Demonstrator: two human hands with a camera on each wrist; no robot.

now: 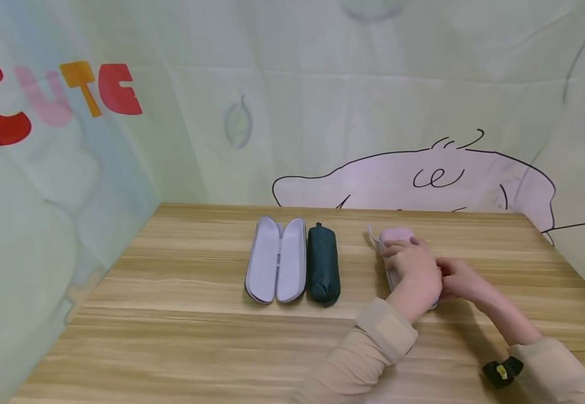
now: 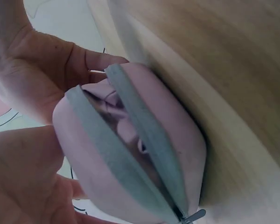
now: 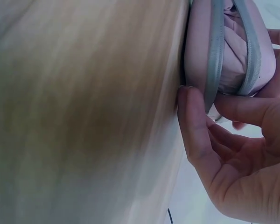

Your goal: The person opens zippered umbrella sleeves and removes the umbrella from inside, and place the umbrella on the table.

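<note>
A pink zip case [image 1: 397, 233] with a grey zipper band lies on the table at right. Its zipper stands partly undone, and pink folded fabric [image 2: 126, 130] shows inside; what it belongs to is hidden. My left hand [image 1: 416, 272] lies over the case and grips its side. At the near end, my right hand [image 1: 459, 278] pinches the case edge beside the zipper band [image 3: 214, 56], thumb and forefinger together. The zipper pull [image 2: 194, 216] shows at the opening's other end in the left wrist view.
An opened glasses case [image 1: 264, 264] with pale lilac lining lies left of the hands. Beside it is a dark green, wrapped cylindrical bundle [image 1: 324, 266]. Printed cloth [image 1: 312, 112] hangs behind the wooden table [image 1: 171, 336]. A black device [image 1: 502, 371] sits at the right wrist.
</note>
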